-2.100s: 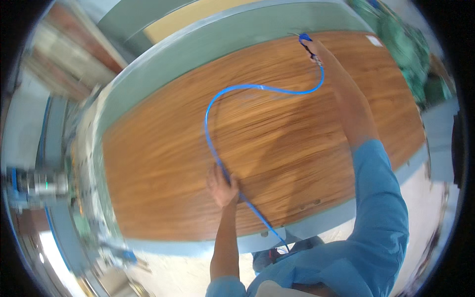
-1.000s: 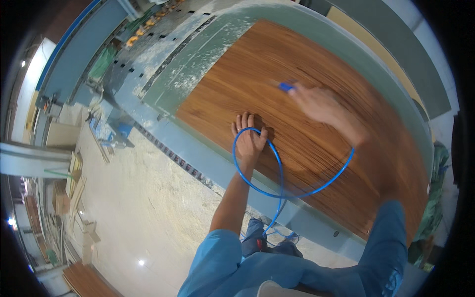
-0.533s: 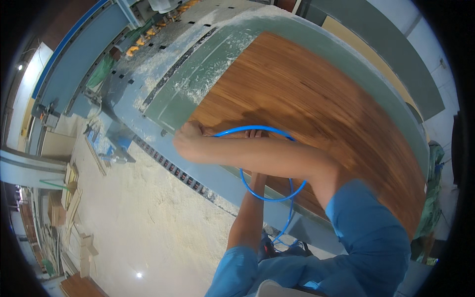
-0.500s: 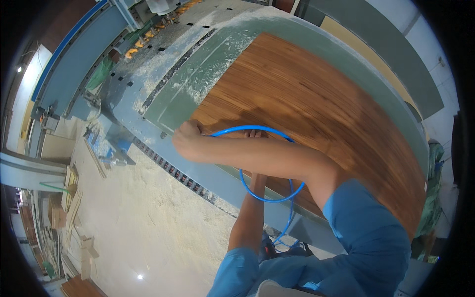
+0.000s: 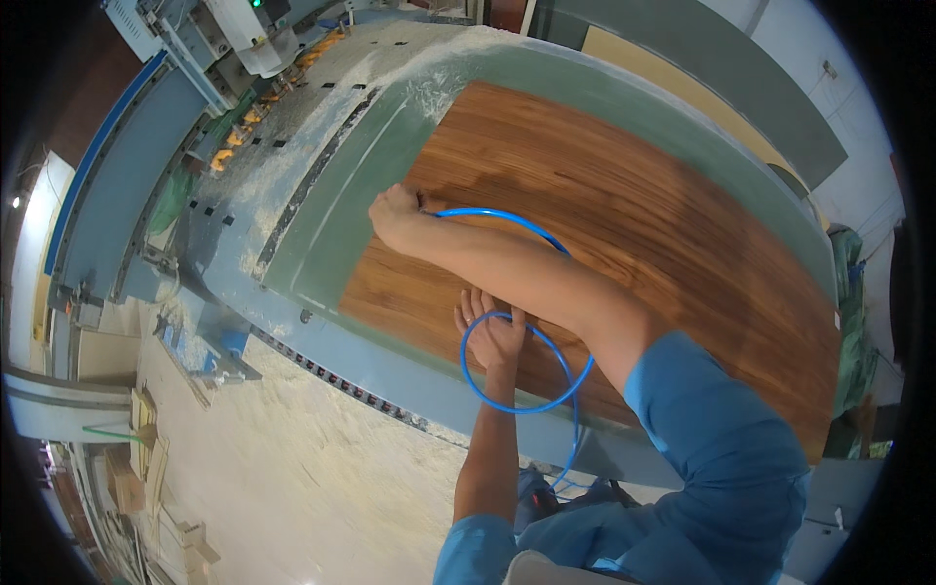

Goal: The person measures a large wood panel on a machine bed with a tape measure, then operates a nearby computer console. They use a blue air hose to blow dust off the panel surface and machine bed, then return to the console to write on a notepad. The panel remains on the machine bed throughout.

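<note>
A large brown wood-grain panel (image 5: 624, 205) lies on a green machine bed (image 5: 380, 156). My right hand (image 5: 395, 213) reaches across to the panel's left edge, fist closed on the end of a thin blue air hose (image 5: 517, 224). The hose arcs back over my forearm and forms a loop (image 5: 570, 380) near the panel's near edge. My left hand (image 5: 487, 327) rests on the panel inside that loop, fingers spread around the hose where it crosses.
Sawdust covers the grey machine table (image 5: 292, 117) left of the panel and the floor (image 5: 292, 458) below. A machine gantry head (image 5: 249, 34) stands at the top left. Wood offcuts (image 5: 136, 458) are stacked at the lower left.
My right arm has swept from the far right across my body to the panel's left edge, dragging the hose end with it. The view has turned left; the hose now loops by my left hand.
</note>
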A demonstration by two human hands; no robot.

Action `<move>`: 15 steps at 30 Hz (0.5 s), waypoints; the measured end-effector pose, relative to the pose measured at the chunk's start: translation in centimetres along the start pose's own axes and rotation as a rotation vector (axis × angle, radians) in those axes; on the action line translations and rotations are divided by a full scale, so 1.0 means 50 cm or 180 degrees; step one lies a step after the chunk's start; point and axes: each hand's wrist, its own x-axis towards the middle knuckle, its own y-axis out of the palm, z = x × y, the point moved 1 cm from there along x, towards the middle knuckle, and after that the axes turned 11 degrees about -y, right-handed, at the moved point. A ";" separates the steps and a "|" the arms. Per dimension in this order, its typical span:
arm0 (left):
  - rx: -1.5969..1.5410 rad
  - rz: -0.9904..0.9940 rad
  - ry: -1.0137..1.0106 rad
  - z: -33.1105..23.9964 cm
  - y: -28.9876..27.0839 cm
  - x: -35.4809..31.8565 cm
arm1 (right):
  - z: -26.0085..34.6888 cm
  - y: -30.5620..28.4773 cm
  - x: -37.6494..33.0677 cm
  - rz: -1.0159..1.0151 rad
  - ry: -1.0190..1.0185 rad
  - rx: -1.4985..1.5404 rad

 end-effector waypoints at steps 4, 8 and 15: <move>-0.0093 0.0139 0.0012 0.001 -0.002 0.001 | -0.102 0.004 0.019 -0.0151 0.0382 0.0168; -0.0126 0.0115 0.0073 -0.002 -0.009 0.002 | -0.214 0.027 0.035 -0.0552 0.0649 0.0382; -0.0036 0.0212 0.0018 -0.006 -0.008 0.004 | -0.394 0.077 0.056 -0.0863 0.0918 0.0535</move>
